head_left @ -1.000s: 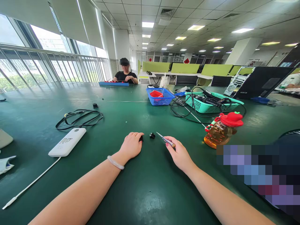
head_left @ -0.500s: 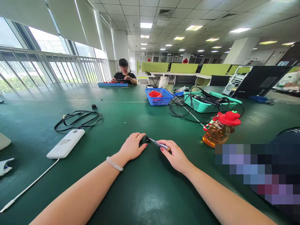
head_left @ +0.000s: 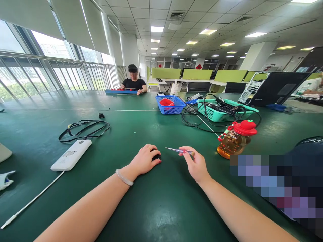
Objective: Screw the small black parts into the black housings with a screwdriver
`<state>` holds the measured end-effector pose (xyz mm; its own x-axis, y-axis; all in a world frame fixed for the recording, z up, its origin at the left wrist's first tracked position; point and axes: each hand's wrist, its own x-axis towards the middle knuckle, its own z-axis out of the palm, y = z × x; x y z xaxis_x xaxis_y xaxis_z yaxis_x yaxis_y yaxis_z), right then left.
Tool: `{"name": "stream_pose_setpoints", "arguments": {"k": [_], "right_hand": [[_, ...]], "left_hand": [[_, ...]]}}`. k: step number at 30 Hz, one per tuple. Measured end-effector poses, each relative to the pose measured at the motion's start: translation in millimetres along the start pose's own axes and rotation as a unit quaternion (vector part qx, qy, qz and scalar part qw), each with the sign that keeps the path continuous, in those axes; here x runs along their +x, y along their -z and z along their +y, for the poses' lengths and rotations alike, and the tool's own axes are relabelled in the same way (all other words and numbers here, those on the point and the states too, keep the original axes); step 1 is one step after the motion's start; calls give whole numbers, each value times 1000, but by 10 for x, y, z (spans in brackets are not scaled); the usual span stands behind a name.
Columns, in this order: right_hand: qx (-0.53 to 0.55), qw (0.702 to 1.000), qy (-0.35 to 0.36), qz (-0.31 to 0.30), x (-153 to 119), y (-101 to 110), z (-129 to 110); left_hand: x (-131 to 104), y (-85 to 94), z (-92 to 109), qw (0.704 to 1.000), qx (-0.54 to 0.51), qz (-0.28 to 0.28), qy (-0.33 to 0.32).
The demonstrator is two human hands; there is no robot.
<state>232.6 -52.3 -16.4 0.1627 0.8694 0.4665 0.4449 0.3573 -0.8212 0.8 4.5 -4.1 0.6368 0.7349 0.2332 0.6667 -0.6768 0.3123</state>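
My left hand (head_left: 145, 159) rests on the green table with its fingers curled round a small black object (head_left: 156, 156). Most of that object is covered by the fingers, so its kind cannot be made out. In my right hand (head_left: 196, 164) is a slim screwdriver (head_left: 175, 150) with a see-through purplish handle, gripped between thumb and fingers. Its metal tip points left toward the black object and stands a little apart from it.
At the left lie a white power bank (head_left: 72, 155) with a white cable and a coiled black cord (head_left: 84, 130). Rightward stand an amber bottle (head_left: 233, 143) with a red lid, a blue basket (head_left: 171, 109) and a green basket (head_left: 219, 116) of cables. Across the table sits a person (head_left: 133, 82).
The screwdriver has drawn back to the right, its tip leaving the black object. My left fingers have closed further over that object. The person opposite has lowered a hand to the table.
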Motion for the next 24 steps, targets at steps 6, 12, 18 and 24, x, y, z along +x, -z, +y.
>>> {"name": "stream_pose_setpoints", "arguments": {"k": [6, 12, 18, 24], "right_hand": [[-17, 1000, 2, 3, -15, -9, -3], [-40, 999, 9, 18, -42, 9, -14], [-45, 999, 21, 21, -55, 28, -50], [-50, 998, 25, 14, -41, 20, -61]], "left_hand": [[5, -78, 75, 999, 47, 3, 13], [-141, -15, 85, 998, 46, -12, 28], [-840, 256, 85, 998, 5, -35, 58], [-1932, 606, -334, 987, 44, 2, 157]]}}
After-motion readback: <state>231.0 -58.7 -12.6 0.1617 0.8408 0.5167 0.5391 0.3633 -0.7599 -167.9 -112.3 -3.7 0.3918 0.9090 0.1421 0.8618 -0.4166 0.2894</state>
